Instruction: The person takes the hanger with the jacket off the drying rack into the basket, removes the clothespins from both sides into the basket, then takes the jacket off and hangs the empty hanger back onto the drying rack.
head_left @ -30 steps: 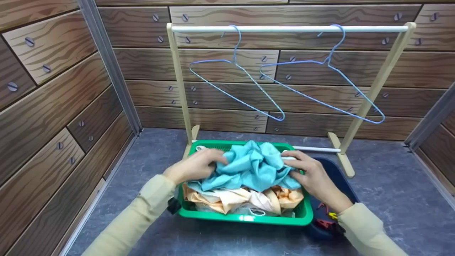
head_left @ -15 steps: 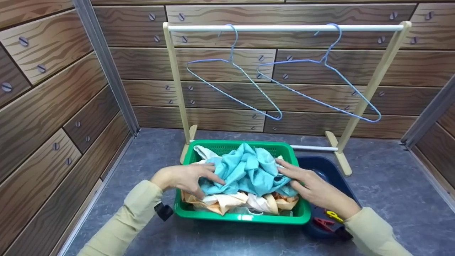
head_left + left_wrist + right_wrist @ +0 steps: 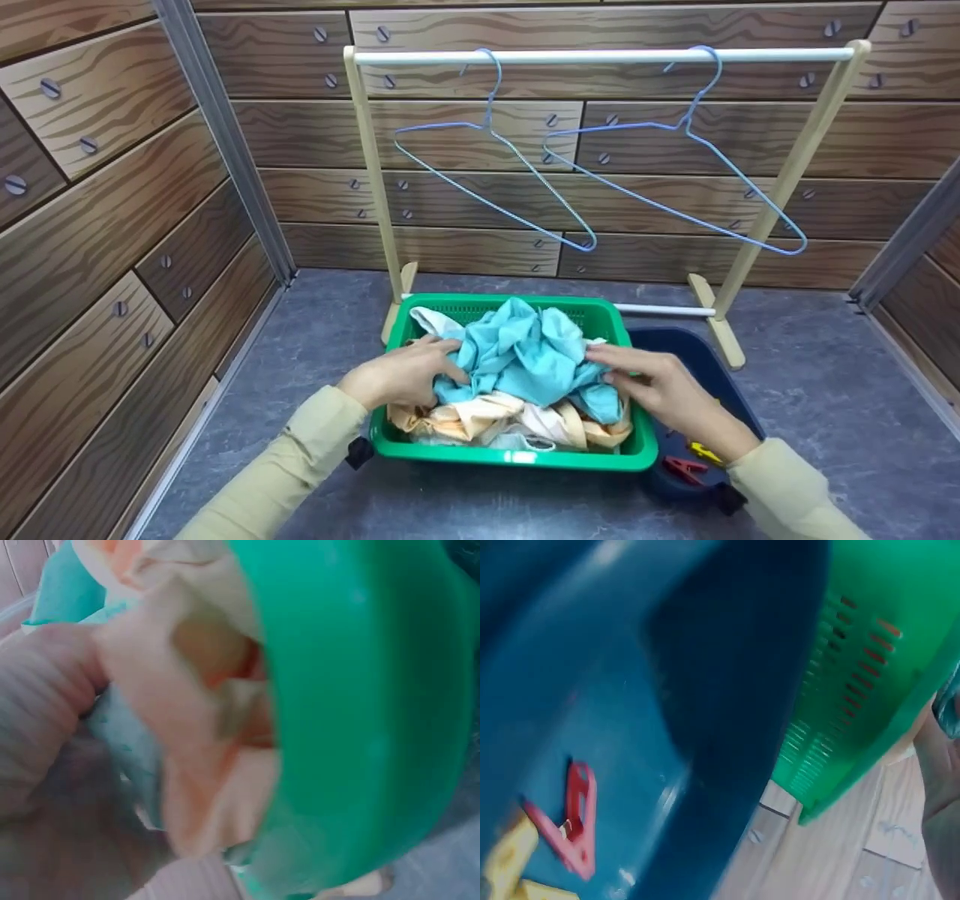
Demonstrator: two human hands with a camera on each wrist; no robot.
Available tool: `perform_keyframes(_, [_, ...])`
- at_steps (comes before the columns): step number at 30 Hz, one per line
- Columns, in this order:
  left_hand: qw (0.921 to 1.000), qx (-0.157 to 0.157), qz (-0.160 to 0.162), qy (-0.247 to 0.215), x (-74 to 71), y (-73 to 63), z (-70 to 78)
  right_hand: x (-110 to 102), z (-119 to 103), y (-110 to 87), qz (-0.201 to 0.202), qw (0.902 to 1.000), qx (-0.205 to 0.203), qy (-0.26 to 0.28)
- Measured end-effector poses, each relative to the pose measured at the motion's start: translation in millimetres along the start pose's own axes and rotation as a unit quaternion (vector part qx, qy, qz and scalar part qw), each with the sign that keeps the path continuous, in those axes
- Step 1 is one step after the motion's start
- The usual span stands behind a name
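A crumpled turquoise cloth (image 3: 525,352) lies on top of a heap in the green basket (image 3: 517,457). My left hand (image 3: 401,371) grips its left side with thumb and fingers bent; some fingertips are hidden in the folds. In the left wrist view, peach fabric (image 3: 195,690) bulges between that hand (image 3: 60,690) and the basket's rim. My right hand (image 3: 667,382) touches the cloth's right edge with nearly straight fingers. Under the turquoise cloth, cream and peach fabric (image 3: 480,412) shows along the front.
Behind the basket stands a rack with a white bar (image 3: 600,57), bearing a left blue hanger (image 3: 517,214) and a right blue hanger (image 3: 637,196). A dark blue tub (image 3: 697,360) adjoins the basket on the right, holding a red clip (image 3: 684,469) and a yellow clip (image 3: 705,452).
My left hand has moved right and slightly up, its spread fingers drawing in on the turquoise cloth. The right hand has stayed at the right edge, where a fold now hangs lower.
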State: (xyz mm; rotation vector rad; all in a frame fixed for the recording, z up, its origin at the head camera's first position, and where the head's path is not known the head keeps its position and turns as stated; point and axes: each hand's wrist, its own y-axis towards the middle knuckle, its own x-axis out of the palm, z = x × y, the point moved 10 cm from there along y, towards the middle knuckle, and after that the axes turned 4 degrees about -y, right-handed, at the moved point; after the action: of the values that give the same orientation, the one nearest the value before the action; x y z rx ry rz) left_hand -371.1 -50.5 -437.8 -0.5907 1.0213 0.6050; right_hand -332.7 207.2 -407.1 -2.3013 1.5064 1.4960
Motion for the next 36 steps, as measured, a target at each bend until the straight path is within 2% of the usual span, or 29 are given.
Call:
perform_keyframes(3, [0.998, 0.026, 0.016, -0.056, -5.2, 7.4, -10.5, 0, 19, 2.8, 0.007, 0.9936, 0.079, 0.081])
perform_keyframes(5, [0.9921, 0.043, 0.024, -0.115, -8.7, 9.8, -19.4, 0, 28, 3.8, 0.011, 0.9871, 0.114, 0.112])
perform_keyframes(7, [0.9808, 0.062, 0.032, -0.182, -13.0, 9.6, -27.6, -1, 31, 5.4, 0.011, 0.9833, 0.124, 0.132])
perform_keyframes(11, [0.9516, 0.088, 0.039, -0.292, -21.8, 4.0, -39.7, -3, 35, 6.2, 0.01, 0.9788, 0.125, 0.162])
perform_keyframes(13, [0.9412, 0.085, 0.033, -0.325, -24.5, -0.5, -43.9, -3, 39, 5.2, 0.007, 0.9747, 0.132, 0.18])
perform_keyframes(16, [0.932, 0.066, 0.017, -0.356, -24.2, -7.1, -48.2, -2, 45, 4.3, 0.002, 0.97, 0.14, 0.199])
perform_keyframes(17, [0.9318, 0.059, 0.013, -0.358, -23.2, -8.7, -49.3, -2, 46, 4.7, 0.0, 0.9695, 0.141, 0.201])
perform_keyframes(19, [0.9378, 0.049, 0.013, -0.343, -21.5, -9.5, -49.8, -1, 48, 6.2, -0.004, 0.9699, 0.139, 0.199])
perform_keyframes(22, [0.9542, 0.045, 0.029, -0.294, -19.6, -4.0, -48.6, 1, 52, 11.1, -0.007, 0.9746, 0.139, 0.175])
perform_keyframes(26, [0.9693, 0.035, 0.063, -0.235, -16.4, 6.8, -50.4, 6, 60, 17.7, -0.011, 0.9811, 0.153, 0.119])
perform_keyframes(31, [0.9763, 0.021, 0.073, -0.203, -8.8, 13.1, -56.2, 14, 62, 24.0, -0.026, 0.9868, 0.151, 0.051])
perform_keyframes(36, [0.977, 0.022, 0.077, -0.198, -9.6, 13.1, -57.4, 17, 59, 27.2, -0.034, 0.989, 0.143, 0.018])
